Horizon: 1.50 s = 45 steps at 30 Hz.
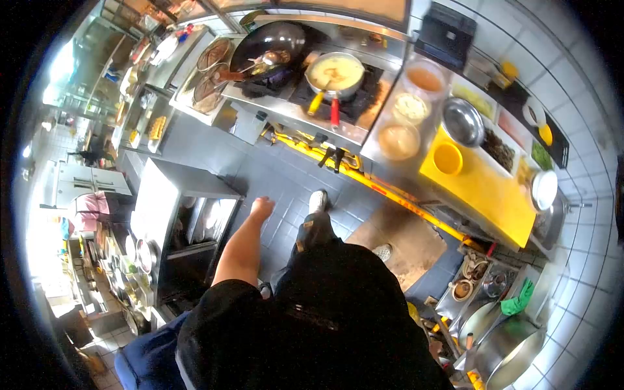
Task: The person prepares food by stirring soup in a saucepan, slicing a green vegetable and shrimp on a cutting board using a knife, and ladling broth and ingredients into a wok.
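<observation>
My left hand (pixel 262 207) hangs over the grey tiled floor, its fingers loosely curled and nothing visible in them. It is between the steel cabinet and the stove, touching neither. My right hand is out of sight beside my body. Ahead on the stove sits a pot (pixel 335 73) of pale yellow liquid, with a red handle and a yellow-handled utensil in it. To its left is a black wok (pixel 281 45) with a ladle (pixel 260 65) resting inside.
A yellow board (pixel 494 203) with a yellow cup (pixel 447 158) and a steel bowl (pixel 463 121) lies right of the stove. A yellow gas pipe (pixel 364 182) runs along the counter front. The open steel cabinet (pixel 174 179) stands at left; large pots (pixel 513 348) are at lower right.
</observation>
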Available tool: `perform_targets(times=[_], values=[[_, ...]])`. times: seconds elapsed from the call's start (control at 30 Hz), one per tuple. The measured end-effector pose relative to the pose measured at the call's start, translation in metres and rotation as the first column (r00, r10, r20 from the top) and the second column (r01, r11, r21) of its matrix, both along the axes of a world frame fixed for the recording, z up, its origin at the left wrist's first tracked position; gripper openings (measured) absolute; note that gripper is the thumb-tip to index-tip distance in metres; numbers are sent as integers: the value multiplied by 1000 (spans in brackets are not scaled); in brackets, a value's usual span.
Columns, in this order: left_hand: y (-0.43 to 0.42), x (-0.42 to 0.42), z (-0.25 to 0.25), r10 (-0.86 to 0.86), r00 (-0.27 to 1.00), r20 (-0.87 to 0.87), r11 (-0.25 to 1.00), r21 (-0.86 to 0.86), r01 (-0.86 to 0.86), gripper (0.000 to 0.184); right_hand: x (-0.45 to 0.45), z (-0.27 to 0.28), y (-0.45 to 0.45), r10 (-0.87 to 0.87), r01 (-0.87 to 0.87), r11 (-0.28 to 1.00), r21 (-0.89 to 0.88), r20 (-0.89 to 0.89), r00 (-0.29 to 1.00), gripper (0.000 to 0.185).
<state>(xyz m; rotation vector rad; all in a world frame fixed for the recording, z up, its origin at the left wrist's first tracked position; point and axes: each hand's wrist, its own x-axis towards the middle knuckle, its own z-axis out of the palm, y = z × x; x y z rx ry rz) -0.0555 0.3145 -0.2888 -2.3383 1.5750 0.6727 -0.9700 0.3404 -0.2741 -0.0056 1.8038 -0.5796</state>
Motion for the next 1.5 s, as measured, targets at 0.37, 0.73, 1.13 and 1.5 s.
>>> perform_targets(times=[0.37, 0.73, 1.13, 1.5], values=[[-223, 270, -109, 540, -64, -840, 67, 119, -991, 31, 226, 75, -3, 191, -166, 957, 240, -86, 978, 17], [-295, 310, -102, 395, -431, -811, -193, 385, -902, 37, 276, 161, 33, 135, -27, 929, 369, -271, 953, 10], [-241, 381, 195, 342, 826, 449, 690, -716, 104, 81, 284, 44, -27, 77, -75, 993, 96, -13, 997, 21], [-232, 385, 204, -139, 988, -65, 756, -651, 63, 64, 302, -23, 29, -106, 102, 991, 91, 50, 993, 18]])
